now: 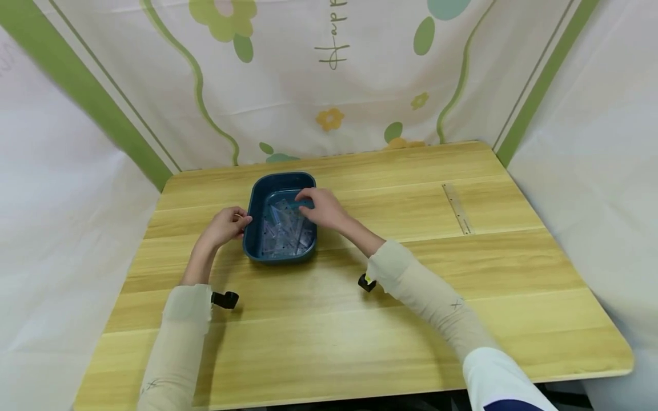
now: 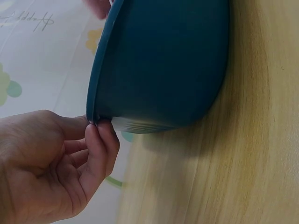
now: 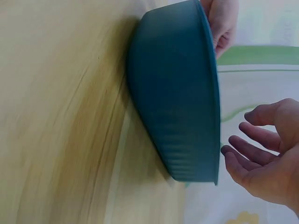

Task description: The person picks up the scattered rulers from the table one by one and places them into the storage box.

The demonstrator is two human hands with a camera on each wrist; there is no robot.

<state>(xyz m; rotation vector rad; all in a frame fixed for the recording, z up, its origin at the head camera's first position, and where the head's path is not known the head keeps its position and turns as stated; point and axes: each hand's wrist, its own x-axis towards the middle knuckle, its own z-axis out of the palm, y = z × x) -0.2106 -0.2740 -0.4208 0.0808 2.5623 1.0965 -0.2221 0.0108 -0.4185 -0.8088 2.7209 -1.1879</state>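
Observation:
A dark teal plastic bin (image 1: pixel 277 260) stands on the table, holding a loose pile of clear, flat plastic pieces (image 1: pixel 285 235) whose exact kind is too small to tell. At its left side my left hand (image 1: pixel 226 224) pinches the rim between thumb and fingers; the left wrist view shows this grip on the bin wall (image 2: pixel 163 60). Over the bin's right rim hovers my right hand (image 1: pixel 325 209), fingers spread and bent loosely. In the right wrist view that hand (image 3: pixel 273 154) has nothing between its fingers and is apart from the rim.
On the right part of the wooden table (image 1: pixel 329 331) lies a narrow clear strip (image 1: pixel 457 210) resembling a short ruler. A printed cloth (image 1: pixel 288 85) hangs behind the table, and white sheets rise at both sides. Small black wrist cameras hang below each sleeve.

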